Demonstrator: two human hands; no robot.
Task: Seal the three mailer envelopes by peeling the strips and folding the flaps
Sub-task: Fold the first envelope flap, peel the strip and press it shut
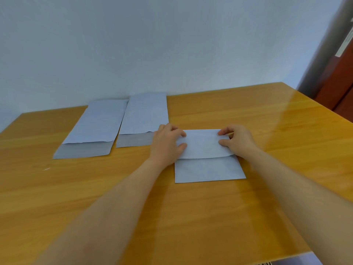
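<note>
On the glossy orange wooden bench (248, 115), both hands pinch the folded pale-blue paper mailer envelope (206, 155): left hand (167, 143) and right hand (237, 139) fingers grasp its flap's side edges. Two unsealed pale-blue envelopes (95, 125) (145, 115) lie left.

Three envelopes lie on the bench (267, 115). Left of centre, the left envelope (93, 127) and the middle envelope (143, 115) lie side by side, their far ends near the wall (133, 44). Right of centre, nearer the camera, lies the folded envelope (206, 155), with the left hand (168, 142) on its left edge and the right hand (236, 140) on its right edge.
</note>
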